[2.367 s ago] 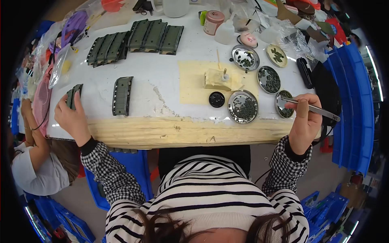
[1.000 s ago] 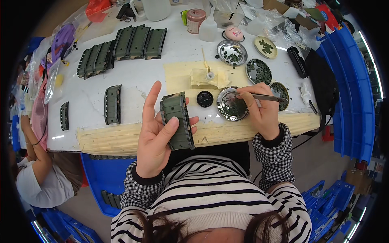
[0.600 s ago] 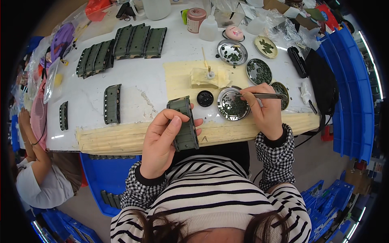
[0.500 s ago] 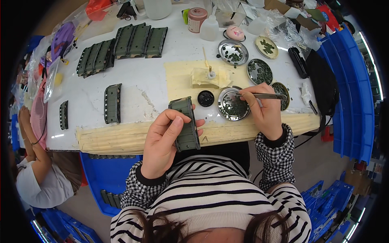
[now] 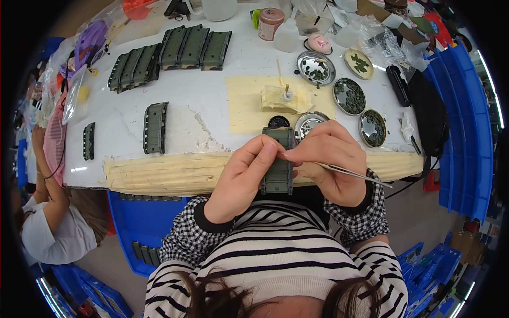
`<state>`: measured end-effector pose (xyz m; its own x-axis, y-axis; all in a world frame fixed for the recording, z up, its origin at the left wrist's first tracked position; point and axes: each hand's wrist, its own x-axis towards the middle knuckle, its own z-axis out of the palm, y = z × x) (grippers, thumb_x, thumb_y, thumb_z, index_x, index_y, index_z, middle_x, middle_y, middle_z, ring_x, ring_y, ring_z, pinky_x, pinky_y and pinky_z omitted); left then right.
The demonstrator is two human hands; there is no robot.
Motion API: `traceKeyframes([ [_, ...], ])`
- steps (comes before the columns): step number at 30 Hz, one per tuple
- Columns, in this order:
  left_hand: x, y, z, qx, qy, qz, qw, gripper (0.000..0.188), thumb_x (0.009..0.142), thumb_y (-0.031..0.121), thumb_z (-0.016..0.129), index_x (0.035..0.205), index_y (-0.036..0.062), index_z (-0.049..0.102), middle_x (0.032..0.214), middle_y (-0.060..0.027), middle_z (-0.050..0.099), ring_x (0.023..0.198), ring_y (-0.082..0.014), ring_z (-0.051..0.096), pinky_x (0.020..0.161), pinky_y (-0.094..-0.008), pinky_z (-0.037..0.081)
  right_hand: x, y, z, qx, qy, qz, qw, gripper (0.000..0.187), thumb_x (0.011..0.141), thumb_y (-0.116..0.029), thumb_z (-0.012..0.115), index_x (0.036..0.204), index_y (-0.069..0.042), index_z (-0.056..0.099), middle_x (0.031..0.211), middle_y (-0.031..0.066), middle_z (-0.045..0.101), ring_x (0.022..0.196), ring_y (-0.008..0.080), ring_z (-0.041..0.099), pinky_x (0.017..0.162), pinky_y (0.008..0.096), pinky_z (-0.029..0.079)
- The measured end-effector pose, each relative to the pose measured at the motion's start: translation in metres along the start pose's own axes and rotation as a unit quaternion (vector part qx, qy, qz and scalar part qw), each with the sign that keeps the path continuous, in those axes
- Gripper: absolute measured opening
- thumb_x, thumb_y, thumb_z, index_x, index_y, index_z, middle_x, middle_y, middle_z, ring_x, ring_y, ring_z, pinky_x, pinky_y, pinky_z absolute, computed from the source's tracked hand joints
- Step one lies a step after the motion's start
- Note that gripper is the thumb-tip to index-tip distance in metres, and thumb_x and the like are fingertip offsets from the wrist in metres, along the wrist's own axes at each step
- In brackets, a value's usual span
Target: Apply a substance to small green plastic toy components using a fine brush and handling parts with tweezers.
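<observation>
My left hand is closed on a dark green ribbed plastic part, held above the front edge of the table. My right hand holds metal tweezers, their far end pointing out to the right past the wrist. Its thumb and forefinger tips meet at the green part, beside my left fingertips; anything between them is too small to make out. Just beyond the hands stand a small black pot and a metal dish, the latter partly covered by my right hand.
Round dishes of small green pieces stand at the right. More ribbed green parts lie at the far left, with single ones nearer. A taped block is mid-table. A blue bin sits below the left edge; another person works there.
My right hand has come from over the metal dish to the green part, the tweezers now turned down and outward. The part is held more upright. The whole view has shifted slightly.
</observation>
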<state>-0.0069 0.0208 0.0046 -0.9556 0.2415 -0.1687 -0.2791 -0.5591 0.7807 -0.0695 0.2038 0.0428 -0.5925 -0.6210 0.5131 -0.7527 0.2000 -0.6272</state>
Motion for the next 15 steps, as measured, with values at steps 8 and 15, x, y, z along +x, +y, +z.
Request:
traceKeyframes([
  [8,-0.003,-0.003,-0.008,-0.065,0.023,0.016,0.998,0.024,0.103,0.023,0.045,0.100,0.0008,0.055,0.095,-0.0074,0.064,0.087,-0.0147,0.066,0.078,-0.0272,0.055,0.000,-0.003,0.004,0.038,-0.001,-0.010,0.999,0.026,0.078,-0.017,0.075,0.099,-0.003,0.069,0.087,0.0092,0.064,0.084,0.0259,0.062,0.077,0.0342,0.052],
  [15,-0.002,-0.004,-0.007,-0.059,0.044,0.036,0.997,0.026,0.103,0.023,0.045,0.105,0.0000,0.057,0.099,-0.0096,0.065,0.089,-0.0178,0.067,0.080,-0.0301,0.057,-0.005,-0.005,0.016,0.130,0.034,0.086,0.987,0.021,0.085,-0.011,0.069,0.103,0.000,0.069,0.095,0.0111,0.066,0.087,0.0233,0.063,0.084,0.0335,0.052],
])
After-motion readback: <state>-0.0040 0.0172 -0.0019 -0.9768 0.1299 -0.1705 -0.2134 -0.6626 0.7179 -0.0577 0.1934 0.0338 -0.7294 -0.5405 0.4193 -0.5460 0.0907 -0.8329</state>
